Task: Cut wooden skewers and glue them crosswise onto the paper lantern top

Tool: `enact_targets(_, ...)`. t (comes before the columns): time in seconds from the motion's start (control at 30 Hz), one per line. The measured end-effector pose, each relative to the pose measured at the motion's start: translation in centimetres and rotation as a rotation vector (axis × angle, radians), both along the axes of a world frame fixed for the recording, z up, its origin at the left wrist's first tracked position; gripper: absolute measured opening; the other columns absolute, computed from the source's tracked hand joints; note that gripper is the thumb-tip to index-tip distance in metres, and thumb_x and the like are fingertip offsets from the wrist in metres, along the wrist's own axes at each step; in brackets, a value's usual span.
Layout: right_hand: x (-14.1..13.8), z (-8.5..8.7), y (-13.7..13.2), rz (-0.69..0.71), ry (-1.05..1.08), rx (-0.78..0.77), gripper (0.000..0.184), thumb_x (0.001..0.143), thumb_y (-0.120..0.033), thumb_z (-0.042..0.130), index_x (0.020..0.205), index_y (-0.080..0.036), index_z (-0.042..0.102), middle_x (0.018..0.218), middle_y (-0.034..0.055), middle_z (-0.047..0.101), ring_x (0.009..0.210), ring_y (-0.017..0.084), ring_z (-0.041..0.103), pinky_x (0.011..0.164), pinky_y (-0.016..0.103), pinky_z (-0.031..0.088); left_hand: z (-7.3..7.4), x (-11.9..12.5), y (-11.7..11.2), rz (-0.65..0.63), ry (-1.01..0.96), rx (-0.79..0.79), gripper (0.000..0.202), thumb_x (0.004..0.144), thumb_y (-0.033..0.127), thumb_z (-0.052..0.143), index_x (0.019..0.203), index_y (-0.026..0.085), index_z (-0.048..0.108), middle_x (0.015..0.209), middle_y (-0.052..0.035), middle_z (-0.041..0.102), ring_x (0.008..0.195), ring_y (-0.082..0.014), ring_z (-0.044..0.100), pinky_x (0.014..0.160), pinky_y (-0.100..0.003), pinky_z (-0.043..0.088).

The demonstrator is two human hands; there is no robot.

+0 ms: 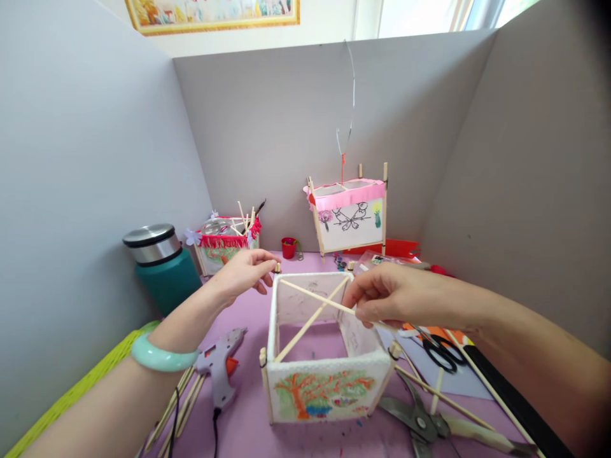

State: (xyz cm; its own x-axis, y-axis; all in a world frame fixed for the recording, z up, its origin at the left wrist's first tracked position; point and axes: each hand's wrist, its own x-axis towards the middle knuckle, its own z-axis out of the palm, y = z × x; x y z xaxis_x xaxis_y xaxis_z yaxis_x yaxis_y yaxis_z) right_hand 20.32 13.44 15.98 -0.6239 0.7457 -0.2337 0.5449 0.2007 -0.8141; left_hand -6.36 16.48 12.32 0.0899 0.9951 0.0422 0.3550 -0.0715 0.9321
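Fingers (262, 256) of the left hand (242, 273) curl loosely forward, the index leading, with their tips at the post on the box's far left corner; whether they pinch that post or only rest by it, I cannot tell. The left forearm slants up from the lower left corner, the wrist nearly straight, the back of the hand upward, a pale green bracelet (165, 353) around it below the wrist. Beyond this arm stands a teal bottle (167, 280), upright. Loose sticks (189, 404) lie beneath the forearm, and just right of them a glue gun (222, 366) rests on the purple table (245, 407). A fringed box (210, 259) stands behind the left hand.

In the middle, between the two hands, the white box (324, 394) sits upright on the table, open at the top, a drawn tree facing the camera. Two sticks cross over its opening: the rear stick (305, 328) runs from near left to far right, and the held stick (310, 294) from far left toward near right.

The right hand (394, 292) comes in from the right edge, its forearm sloping up to the box, palm down, thumb and forefinger pinching the held stick, the other fingers bent over the box's right side. Below this arm lie black-handled scissors (442, 352) and pruners (420, 423).
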Motion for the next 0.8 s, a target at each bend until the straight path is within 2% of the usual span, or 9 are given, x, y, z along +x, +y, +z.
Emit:
enact_targets(0.2, 0.09, -0.22, -0.09, -0.014, 0.036, -0.026, 0.016, 0.07, -0.018, 0.059, 0.081, -0.019, 0.071, 0.063, -0.0023, 0.059, 0.047, 0.007, 0.041, 0.043, 0.019, 0.027, -0.08, 0.0, 0.1, -0.009, 0.037, -0.004, 0.021, 0.073, 0.034, 0.062, 0.08, 0.014, 0.064, 0.066, -0.0013, 0.061, 0.059, -0.0123, 0.056, 0.051, -0.025, 0.049)
enact_targets(0.43, -0.52, -0.67, -0.19, 0.004, 0.06, -0.04, 0.018, 0.07, -0.013, 0.057, 0.082, -0.016, 0.07, 0.062, -0.002, 0.058, 0.046, 0.005, 0.039, 0.043, 0.017, 0.027, -0.03, 0.07, 0.08, -0.021, 0.055, -0.005, 0.021, 0.073, 0.035, 0.062, 0.077, 0.014, 0.064, 0.065, -0.0016, 0.061, 0.06, -0.0128, 0.056, 0.053, -0.026, 0.05)
enact_targets(0.8, -0.29, -0.76, -0.41, 0.013, 0.076, -0.039, 0.017, 0.072, -0.017, 0.058, 0.084, -0.018, 0.07, 0.062, -0.0023, 0.057, 0.047, 0.006, 0.04, 0.043, 0.018, 0.028, 0.04, -0.03, 0.03, -0.016, 0.065, -0.014, 0.021, 0.073, 0.036, 0.061, 0.076, 0.015, 0.064, 0.066, -0.0018, 0.061, 0.059, -0.0127, 0.057, 0.053, -0.025, 0.051)
